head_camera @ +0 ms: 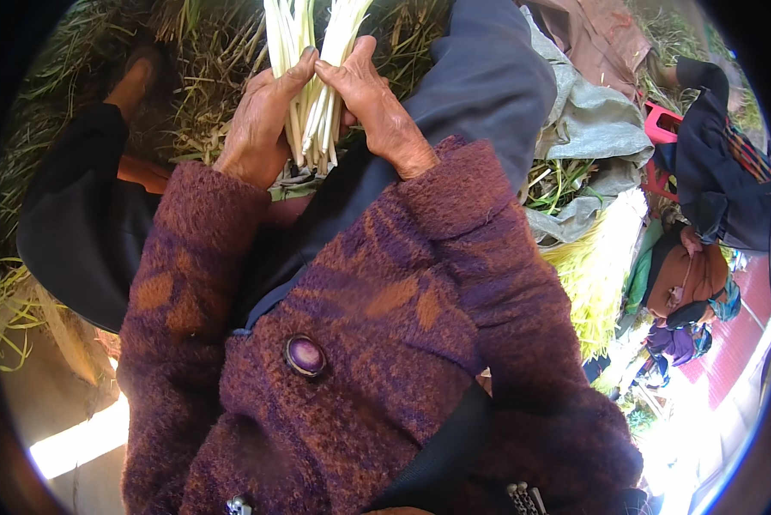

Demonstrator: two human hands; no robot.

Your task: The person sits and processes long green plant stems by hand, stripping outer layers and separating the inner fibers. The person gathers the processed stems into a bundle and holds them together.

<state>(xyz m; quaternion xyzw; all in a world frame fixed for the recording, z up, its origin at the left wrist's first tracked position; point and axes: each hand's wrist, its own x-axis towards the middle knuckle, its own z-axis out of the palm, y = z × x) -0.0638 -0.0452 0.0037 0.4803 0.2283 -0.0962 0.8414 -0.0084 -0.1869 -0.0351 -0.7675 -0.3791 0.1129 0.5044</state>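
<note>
A bunch of pale, whitish-green leafy stalks [321, 116], probably blanched chives, is held upright between my two hands over my lap. My left hand [260, 119] wraps its left side, with the thumb pressed across the front. From the other side my right hand [382, 106] grips the stalks, its thumb tip meeting the left thumb. Above the thumbs the bunch parts into two sheaves, which run out of the top of the view. Below the hands the cut-looking ends hang loose at slightly uneven lengths. Most fingers are hidden behind the bunch.
Green leaves and dry straw [211, 84] cover the ground around my legs. To the right lie a grey woven sack [591, 116] and a bright heap of yellow-green stalks [594, 277]. Beyond are a pink plastic stool [662, 122] and people in dark clothes [707, 167].
</note>
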